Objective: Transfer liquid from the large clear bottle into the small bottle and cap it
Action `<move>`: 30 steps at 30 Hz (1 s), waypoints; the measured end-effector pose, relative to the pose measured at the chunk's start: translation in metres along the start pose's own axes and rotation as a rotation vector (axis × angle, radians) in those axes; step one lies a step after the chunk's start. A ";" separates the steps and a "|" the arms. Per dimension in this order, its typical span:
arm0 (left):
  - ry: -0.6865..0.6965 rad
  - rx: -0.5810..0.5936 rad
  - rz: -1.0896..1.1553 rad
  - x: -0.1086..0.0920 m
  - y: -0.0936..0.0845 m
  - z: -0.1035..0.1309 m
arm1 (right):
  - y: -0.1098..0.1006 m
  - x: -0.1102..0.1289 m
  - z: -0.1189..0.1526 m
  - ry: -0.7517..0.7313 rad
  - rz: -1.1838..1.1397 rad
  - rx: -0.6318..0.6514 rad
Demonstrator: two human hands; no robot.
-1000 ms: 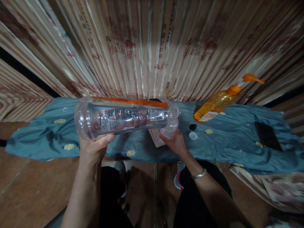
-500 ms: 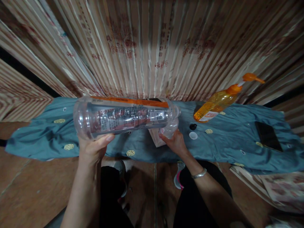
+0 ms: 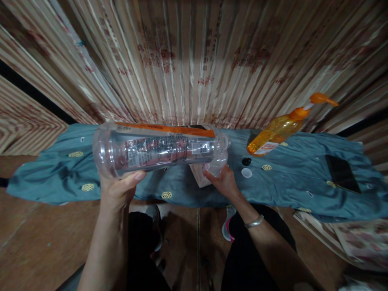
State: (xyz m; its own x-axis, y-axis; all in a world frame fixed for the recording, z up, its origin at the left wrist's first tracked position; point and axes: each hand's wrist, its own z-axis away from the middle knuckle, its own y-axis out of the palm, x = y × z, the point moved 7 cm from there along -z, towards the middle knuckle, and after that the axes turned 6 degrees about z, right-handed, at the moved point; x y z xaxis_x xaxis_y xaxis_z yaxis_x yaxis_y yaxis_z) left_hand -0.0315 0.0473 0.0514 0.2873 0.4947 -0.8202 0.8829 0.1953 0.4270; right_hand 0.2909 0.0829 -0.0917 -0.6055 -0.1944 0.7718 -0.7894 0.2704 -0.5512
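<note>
glossy clear plastic large bottle (image 3: 163, 149), smooth translucent plastic small bottle (image 3: 220, 161), shiny plastic pump bottle (image 3: 275, 132), wrinkled matt cloth cover (image 3: 190, 198), polished metal bangle (image 3: 255, 222), pleated fabric curtain (image 3: 188, 60)

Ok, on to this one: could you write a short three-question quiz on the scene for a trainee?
1. Which hand holds the large clear bottle near its wide base?
2. True or false: the right hand is empty.
3. Fill in the colour: on the blue-green cloth, a small black piece lies close to a round ____ disc.

Key:
1. The left hand.
2. False; it grips a small clear container by the bottle's neck end.
3. White.
</note>
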 end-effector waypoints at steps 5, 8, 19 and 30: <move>0.023 0.031 -0.015 0.002 -0.001 -0.001 | 0.000 0.001 0.000 -0.004 0.015 0.010; 0.014 0.032 -0.022 0.004 -0.003 -0.001 | 0.000 0.001 0.000 0.004 0.000 0.011; 0.021 0.037 -0.041 0.001 -0.003 0.000 | 0.000 0.000 0.000 0.010 -0.026 -0.009; 0.019 0.015 -0.013 0.000 0.000 -0.003 | 0.000 0.002 -0.001 -0.010 -0.008 -0.004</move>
State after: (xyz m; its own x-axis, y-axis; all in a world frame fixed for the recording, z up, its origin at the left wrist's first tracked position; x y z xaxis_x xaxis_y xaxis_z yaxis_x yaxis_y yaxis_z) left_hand -0.0324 0.0494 0.0528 0.2689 0.5084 -0.8180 0.8918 0.1894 0.4109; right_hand 0.2900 0.0830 -0.0895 -0.6006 -0.2062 0.7725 -0.7935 0.2724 -0.5442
